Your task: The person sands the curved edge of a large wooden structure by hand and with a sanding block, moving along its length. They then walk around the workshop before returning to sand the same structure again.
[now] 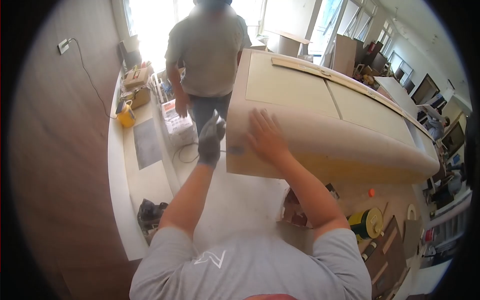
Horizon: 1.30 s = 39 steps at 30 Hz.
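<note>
My left hand [211, 142], in a grey glove, is raised just off the near left end of a long, rounded, cream-coloured piece [305, 130]. Its fingers are closed around a small pale item [216, 116], too small to name. My bare right hand [265, 134] lies flat on the curved surface of the piece, fingers spread, holding nothing. Flat panels [290, 90] are set in the top of the piece, and a thin wooden strip [320, 72] runs along its far edge.
Another person [207, 55] stands just beyond the left end. A ledge at left bears a yellow container [125, 114] and a grey sheet [147, 144]. A green and yellow bucket [367, 223] and boards [387, 252] lie on the floor at right.
</note>
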{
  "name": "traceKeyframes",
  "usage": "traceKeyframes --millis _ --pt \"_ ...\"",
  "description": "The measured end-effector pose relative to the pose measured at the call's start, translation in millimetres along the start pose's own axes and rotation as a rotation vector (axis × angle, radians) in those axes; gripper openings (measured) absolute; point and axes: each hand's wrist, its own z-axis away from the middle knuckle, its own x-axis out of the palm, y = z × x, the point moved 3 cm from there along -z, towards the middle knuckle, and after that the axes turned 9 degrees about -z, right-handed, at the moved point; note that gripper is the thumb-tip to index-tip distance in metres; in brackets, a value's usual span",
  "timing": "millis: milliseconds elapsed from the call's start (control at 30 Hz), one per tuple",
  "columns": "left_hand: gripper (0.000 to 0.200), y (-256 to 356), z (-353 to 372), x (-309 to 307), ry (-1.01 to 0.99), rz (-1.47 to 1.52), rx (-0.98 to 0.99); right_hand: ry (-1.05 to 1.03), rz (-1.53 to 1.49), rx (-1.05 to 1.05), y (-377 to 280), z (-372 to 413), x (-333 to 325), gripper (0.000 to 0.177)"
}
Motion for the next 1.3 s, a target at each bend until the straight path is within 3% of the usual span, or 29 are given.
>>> traceKeyframes --millis 67,133,167,267,400,467,567,633,700,733,867,1067,1200,1267,1300 --pt "0.037 -56 48 32 -0.074 0.881 -0.676 0.028 0.055 -0.036 0 4 -1 0.072" --pt "0.042 -72 87 48 -0.099 -0.001 -0.158 0.093 0.037 -0.081 -10 -13 12 0.074" --pt "0.042 -51 98 43 -0.092 0.218 -0.372 0.05 0.018 -0.022 -17 -28 19 0.075" --pt "0.04 -114 133 63 -0.23 0.208 -0.388 -0.035 -0.017 0.09 -23 -53 21 0.079" --pt "0.032 -184 209 9 -0.338 -0.407 0.045 -0.028 0.013 0.065 -10 -21 7 0.083" --pt "0.032 -187 238 -23 -0.584 -0.593 -0.152 -0.032 0.018 0.098 -19 -25 13 0.086" --pt "0.033 -170 265 -52 -1.009 -0.633 -0.335 -0.078 -0.024 0.178 -47 -61 21 0.089" --pt "0.031 -164 285 -72 -1.104 -0.609 -0.222 -0.125 -0.055 0.17 -50 -69 19 0.091" --pt "0.039 -180 311 -95 -1.242 -0.578 -0.291 -0.124 -0.01 0.128 -44 -49 13 0.091" --pt "0.041 -214 341 -97 -1.264 -0.6 -0.158 -0.124 0.024 0.103 -38 -43 8 0.091" --pt "0.061 -216 377 -136 -1.53 -0.842 -0.743 -0.106 -0.03 0.178 -48 -70 22 0.093" --pt "0.052 -268 402 -124 -1.389 -0.753 -0.414 -0.093 -0.013 0.113 -37 -50 11 0.096" --pt "0.046 -226 381 -122 -1.629 -0.812 -0.072 -0.063 -0.016 0.225 -51 -69 26 0.097" --pt "0.045 -228 375 -117 -1.627 -0.829 -0.034 -0.103 0.009 0.173 -36 -55 22 0.098" --pt "0.044 -211 362 -121 -1.468 -0.794 -0.199 -0.05 0.054 0.173 -18 -37 22 0.097"
